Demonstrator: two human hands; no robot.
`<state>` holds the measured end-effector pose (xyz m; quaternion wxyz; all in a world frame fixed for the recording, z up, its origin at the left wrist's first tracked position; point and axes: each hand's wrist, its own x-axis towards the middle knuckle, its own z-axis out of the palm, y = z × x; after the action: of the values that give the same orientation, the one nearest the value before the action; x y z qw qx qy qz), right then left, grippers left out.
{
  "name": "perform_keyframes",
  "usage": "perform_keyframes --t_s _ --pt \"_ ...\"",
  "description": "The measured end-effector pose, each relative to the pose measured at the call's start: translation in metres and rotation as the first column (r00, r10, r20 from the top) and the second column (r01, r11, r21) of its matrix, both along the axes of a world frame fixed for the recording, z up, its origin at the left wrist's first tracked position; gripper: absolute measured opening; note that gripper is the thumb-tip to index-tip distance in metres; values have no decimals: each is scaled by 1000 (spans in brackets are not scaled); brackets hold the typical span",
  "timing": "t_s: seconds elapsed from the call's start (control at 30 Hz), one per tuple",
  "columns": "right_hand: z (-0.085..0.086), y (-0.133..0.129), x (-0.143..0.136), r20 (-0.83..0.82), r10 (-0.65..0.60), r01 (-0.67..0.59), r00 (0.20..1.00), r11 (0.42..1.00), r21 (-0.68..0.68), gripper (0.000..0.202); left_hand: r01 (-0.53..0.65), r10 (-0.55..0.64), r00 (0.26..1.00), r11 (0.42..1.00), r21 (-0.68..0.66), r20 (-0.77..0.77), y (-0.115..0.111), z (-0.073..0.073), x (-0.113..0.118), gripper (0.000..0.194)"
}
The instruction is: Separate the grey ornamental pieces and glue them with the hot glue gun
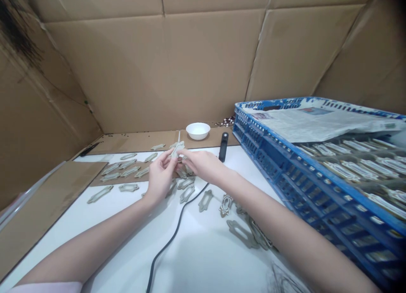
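Between the fingertips of both hands is a small pale ornate frame-shaped plate (pixel 178 148), raised above the table. My left hand (pixel 161 171) pinches it from the left. My right hand (pixel 201 162) reaches in from the right, thumb and fingers closed at the plate; part of its grip is hidden. Several similar plates, such as one frame plate (pixel 100 194), lie on the white table and cardboard to the left. More lie below the hands, among them a white-edged plate (pixel 226 205) and a grey plate (pixel 242 233) near my right forearm.
A blue plastic crate (pixel 263 157) on the right holds newspaper (pixel 317 121) and rows of similar plates. A white bowl (pixel 198 131) and a black handheld object (pixel 223 146) stand behind the hands. A black cable (pixel 177 229) crosses the white table (pixel 203 259). Cardboard walls (pixel 152 73) enclose the back.
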<state>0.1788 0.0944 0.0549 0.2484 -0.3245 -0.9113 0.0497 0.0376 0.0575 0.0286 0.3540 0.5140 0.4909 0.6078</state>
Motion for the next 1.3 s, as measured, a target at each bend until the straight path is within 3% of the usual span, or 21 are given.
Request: perform_keyframes --t_s 0.1,0.17,0.23,0.27,0.37,0.47,0.57,0.77,0.83,0.9,0.97,1.03,1.1,1.13,1.2,1.3 --pt "9 5 5 -227 -79 37 971 982 -187 18 -64 67 996 996 55 -56 12 -3 -12 49" --pt "17 7 10 -333 -167 63 928 951 -303 17 -179 186 970 982 57 -154 26 -4 -28 49" --pt "26 7 15 -376 -238 57 896 899 -434 22 -326 306 885 945 1 -351 40 -6 -52 47" --pt "29 7 18 -384 -262 40 885 865 -499 23 -395 319 801 918 -46 -507 47 -7 -65 45" --pt "36 7 23 -398 -293 -41 869 760 -648 22 -503 308 682 856 -120 -663 62 -9 -102 39" --pt "38 7 25 -388 -270 -109 881 682 -723 15 -606 299 556 784 -132 -775 68 -12 -124 32" --pt "39 7 26 -361 -213 -139 908 659 -739 8 -654 237 429 748 -118 -872 68 -13 -131 26" --pt "53 0 35 -402 -154 -217 902 645 -733 7 -635 163 234 772 -23 -959 61 -5 -127 34" --pt "59 -3 39 -394 -165 -207 904 638 -742 10 -590 237 137 800 113 -962 56 3 -119 38" --pt "62 -5 41 -386 -155 -205 909 640 -740 13 -473 350 72 837 277 -934 48 13 -101 36" --pt "63 -5 42 -395 -136 -218 908 652 -726 16 -298 380 115 895 333 -918 35 22 -73 32" --pt "61 -4 42 -414 -121 -237 902 664 -710 19 -43 255 171 967 252 -952 17 29 -40 29" --pt "60 -2 41 -422 -116 -243 899 670 -702 20 215 85 128 970 111 -988 -5 30 -9 28" --pt "59 -2 41 -421 -119 -241 899 669 -703 20 290 40 93 955 65 -995 -15 29 4 28" --pt "60 -2 40 -415 -130 -232 900 663 -711 19 346 -23 22 938 -14 -999 -33 24 22 32" --pt "62 -5 40 -417 -128 -236 900 660 -713 18 369 -102 -15 924 -100 -995 -50 12 37 39"
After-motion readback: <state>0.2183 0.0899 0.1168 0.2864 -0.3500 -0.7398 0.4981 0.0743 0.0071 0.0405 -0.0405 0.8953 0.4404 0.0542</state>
